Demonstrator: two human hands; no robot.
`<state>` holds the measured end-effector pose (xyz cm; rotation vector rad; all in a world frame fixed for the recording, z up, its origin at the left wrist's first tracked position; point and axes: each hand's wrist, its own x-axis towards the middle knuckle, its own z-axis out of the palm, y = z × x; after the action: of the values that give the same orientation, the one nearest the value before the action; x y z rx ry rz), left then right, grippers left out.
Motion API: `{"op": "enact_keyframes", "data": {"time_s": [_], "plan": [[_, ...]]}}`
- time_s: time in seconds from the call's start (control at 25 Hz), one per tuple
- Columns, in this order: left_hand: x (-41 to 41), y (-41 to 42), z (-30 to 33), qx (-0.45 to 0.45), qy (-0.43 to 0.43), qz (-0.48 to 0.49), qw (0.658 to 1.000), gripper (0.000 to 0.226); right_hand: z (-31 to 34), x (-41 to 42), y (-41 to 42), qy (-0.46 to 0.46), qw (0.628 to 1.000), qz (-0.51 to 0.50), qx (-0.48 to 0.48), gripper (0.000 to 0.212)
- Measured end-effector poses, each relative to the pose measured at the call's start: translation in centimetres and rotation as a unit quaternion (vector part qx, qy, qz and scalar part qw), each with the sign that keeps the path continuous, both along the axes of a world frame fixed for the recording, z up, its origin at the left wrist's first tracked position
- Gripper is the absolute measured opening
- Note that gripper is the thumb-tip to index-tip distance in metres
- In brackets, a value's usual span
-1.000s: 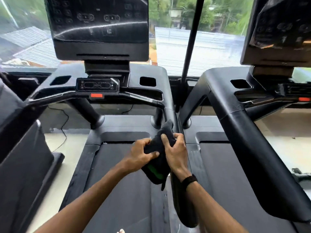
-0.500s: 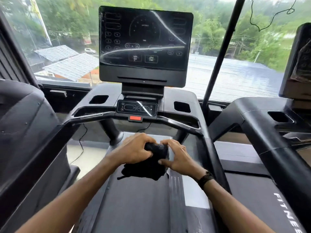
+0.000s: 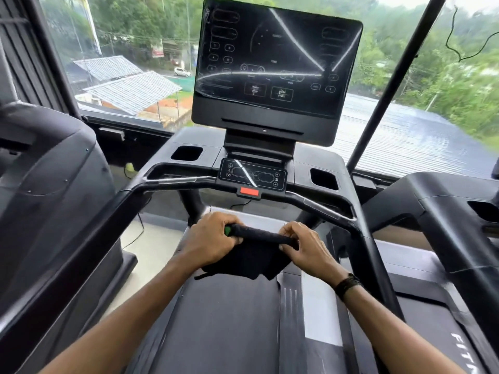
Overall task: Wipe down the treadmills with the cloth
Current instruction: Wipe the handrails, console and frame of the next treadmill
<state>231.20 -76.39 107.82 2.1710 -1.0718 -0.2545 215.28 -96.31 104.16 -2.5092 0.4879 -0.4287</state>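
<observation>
Both forearms reach forward from the bottom of the view and converge over the treadmill (image 3: 270,190) belt, just below the front handlebar (image 3: 318,205).

Left hand (image 3: 213,240): knuckles up, fingers curled down and around the left end of the cloth (image 3: 251,252). Grip is clenched on the cloth; a bit of green edge (image 3: 228,230) shows right at the fingers.

Right hand (image 3: 305,245): back of hand up, wrist slightly cocked, thumb and forefingers pinching the right end of the cloth's rolled top edge. Grip is grasping the cloth. Dark band (image 3: 347,284) on the right wrist.

Cloth: black, held between the two hands in the air above the belt (image 3: 224,325). Top edge is rolled or bunched into a taut bar from hand to hand; the rest hangs loose below it, ragged lower edge. It doesn't touch the handlebar; can't tell whether the hanging part reaches the belt.

Around it: console screen (image 3: 275,63) upright ahead, dark, with streaky reflections. Small control panel (image 3: 252,175) below it, red stop tab (image 3: 249,191) under that. Cup pockets either side of the panel. Second treadmill (image 3: 459,225) to the right, another machine body (image 3: 46,184) to the left. Window behind shows roofs and trees.
</observation>
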Motion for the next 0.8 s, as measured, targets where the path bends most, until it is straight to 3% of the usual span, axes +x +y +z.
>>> {"op": "enact_keyframes", "data": {"time_s": [0.2, 0.44, 0.68, 0.76, 0.8], "plan": [[3.0, -0.2, -0.7, -0.003, -0.008, 0.068, 0.998, 0.019, 0.1, 2.8, -0.2, -0.057, 0.998, -0.020, -0.003, 0.035], [7.8, -2.8, -0.8, 0.016, 0.005, 0.075, 0.997, 0.019, -0.4, 6.5, -1.7, -0.114, 0.992, -0.041, 0.025, 0.032], [12.5, -11.1, 0.7, -0.048, 0.134, -0.061, 0.988, 0.017, 0.9, 9.8, -7.1, -0.234, 0.948, -0.198, -0.089, 0.025], [14.2, -14.9, 1.3, -0.059, 0.112, -0.051, 0.991, 0.022, 1.5, 11.9, -9.9, -0.234, 0.922, -0.271, -0.149, 0.027], [15.6, -16.5, 1.4, -0.039, 0.052, -0.027, 0.998, 0.032, 1.2, 13.2, -11.2, -0.200, 0.915, -0.299, -0.185, 0.032]]}}
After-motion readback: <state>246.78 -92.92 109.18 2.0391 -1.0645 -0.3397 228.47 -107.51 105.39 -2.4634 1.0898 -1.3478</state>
